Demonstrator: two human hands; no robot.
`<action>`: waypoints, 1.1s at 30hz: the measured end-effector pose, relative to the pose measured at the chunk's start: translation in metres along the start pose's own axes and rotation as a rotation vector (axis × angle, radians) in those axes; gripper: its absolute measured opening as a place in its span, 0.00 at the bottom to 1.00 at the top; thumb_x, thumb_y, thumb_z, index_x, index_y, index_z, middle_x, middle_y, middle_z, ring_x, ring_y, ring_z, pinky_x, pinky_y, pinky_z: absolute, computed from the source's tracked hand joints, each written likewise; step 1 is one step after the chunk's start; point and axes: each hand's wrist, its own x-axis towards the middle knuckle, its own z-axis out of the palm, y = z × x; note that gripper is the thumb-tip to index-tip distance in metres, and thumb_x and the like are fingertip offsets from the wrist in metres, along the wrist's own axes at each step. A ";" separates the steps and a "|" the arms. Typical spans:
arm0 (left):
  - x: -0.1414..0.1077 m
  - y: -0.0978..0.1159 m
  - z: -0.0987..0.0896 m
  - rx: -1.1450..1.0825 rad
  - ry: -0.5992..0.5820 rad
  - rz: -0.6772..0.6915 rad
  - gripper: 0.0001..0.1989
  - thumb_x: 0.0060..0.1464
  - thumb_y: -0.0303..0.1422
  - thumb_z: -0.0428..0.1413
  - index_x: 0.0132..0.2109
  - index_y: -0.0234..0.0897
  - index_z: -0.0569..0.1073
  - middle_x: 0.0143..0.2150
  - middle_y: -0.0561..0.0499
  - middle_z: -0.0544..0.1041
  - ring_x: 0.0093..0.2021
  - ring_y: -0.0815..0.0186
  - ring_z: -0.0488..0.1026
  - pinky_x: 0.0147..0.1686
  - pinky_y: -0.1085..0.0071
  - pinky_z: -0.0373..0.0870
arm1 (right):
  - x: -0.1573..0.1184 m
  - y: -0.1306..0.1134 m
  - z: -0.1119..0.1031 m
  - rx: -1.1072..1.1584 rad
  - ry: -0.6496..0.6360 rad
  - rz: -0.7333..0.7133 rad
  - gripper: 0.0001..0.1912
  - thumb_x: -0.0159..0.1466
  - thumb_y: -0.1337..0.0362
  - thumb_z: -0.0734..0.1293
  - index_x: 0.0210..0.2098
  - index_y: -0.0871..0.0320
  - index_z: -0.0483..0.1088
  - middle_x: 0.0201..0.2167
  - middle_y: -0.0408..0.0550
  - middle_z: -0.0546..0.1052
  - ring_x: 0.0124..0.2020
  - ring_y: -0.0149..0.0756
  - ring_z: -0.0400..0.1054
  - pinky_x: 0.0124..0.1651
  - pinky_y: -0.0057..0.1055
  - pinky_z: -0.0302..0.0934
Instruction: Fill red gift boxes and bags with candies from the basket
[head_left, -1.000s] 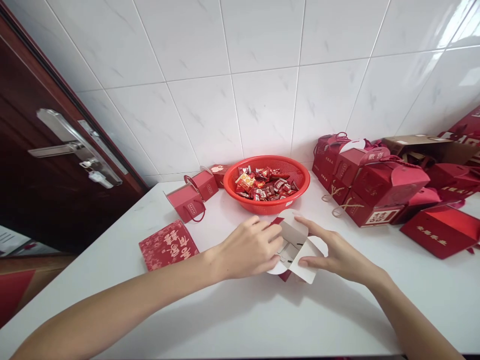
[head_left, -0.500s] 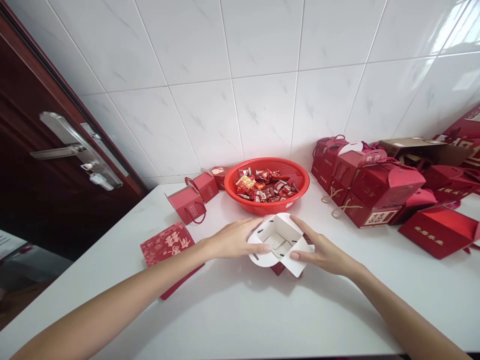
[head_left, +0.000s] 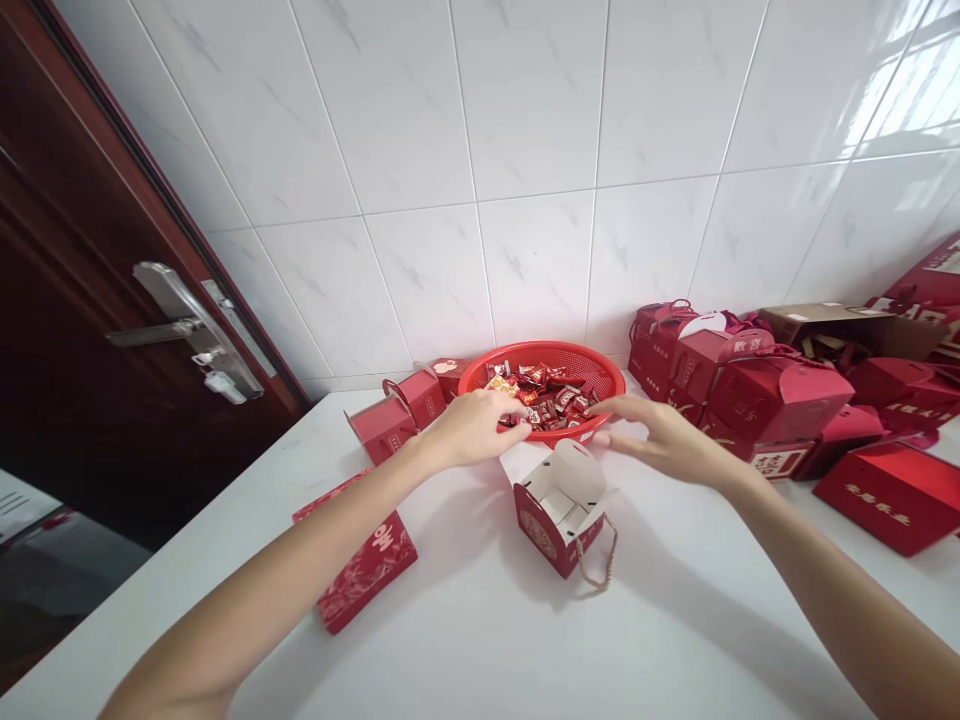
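**A:** What's along the left side, going across?

**B:** A dark wooden door (head_left: 75,300) with a metal handle (head_left: 199,335) stands beside the white table (head_left: 675,640). On the table's left part lies a flat red box (head_left: 367,565), and two small red boxes (head_left: 386,425) sit in the back corner against the tiled wall (head_left: 525,130).

**A:** And the person's hands?

**B:** The left hand (head_left: 472,428) reaches over the near rim of a red basket (head_left: 611,385), its fingers (head_left: 510,412) bunched at the candies (head_left: 551,400). Whether they pinch one, you can't tell. The right hand (head_left: 667,435) is at the basket's right side, fingers spread and pressed to nothing visible, with the tips just by the rim.

**A:** What's under them?

**B:** An open gift box (head_left: 551,520), red outside and white inside, stands on the table just below the basket, between the hands, with a rope handle (head_left: 604,565) hanging at its right.

**A:** Further right?

**B:** A heap of red gift boxes (head_left: 772,385) sits in the back right corner, with a cardboard box (head_left: 832,325) behind it and a lone red box (head_left: 889,495) nearer the right edge.
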 end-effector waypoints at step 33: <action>0.150 -0.081 0.078 -0.510 -0.149 -0.106 0.10 0.38 0.29 0.66 0.32 0.35 0.77 0.30 0.52 0.79 0.34 0.59 0.77 0.36 0.66 0.73 | 0.128 0.084 0.056 0.655 0.512 0.352 0.08 0.51 0.63 0.70 0.31 0.57 0.74 0.28 0.46 0.79 0.33 0.38 0.75 0.35 0.30 0.68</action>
